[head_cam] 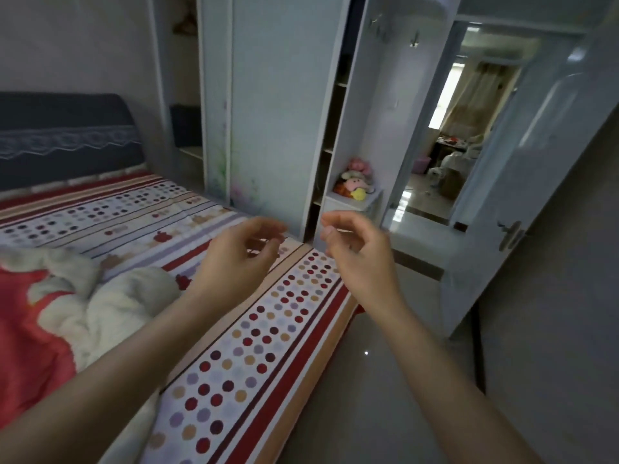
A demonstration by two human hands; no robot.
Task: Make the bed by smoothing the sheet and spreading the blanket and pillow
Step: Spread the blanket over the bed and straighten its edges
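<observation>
The bed carries a striped, dotted sheet [254, 346] that lies fairly flat along its right edge. A red and white blanket [67, 306] sits crumpled in a heap on the left half of the mattress. No pillow shows. My left hand [241, 252] hovers over the sheet near the bed's far right corner, fingers loosely curled and holding nothing. My right hand [355, 249] hangs in the air just past the bed's edge, fingers also loosely bent and empty.
A dark blue headboard [67, 135] stands at the back left. A tall white wardrobe [274, 105] rises right behind the bed's far edge. Plush toys [355, 180] sit on a small white cabinet. An open door [522, 195] and glossy floor [385, 380] lie to the right.
</observation>
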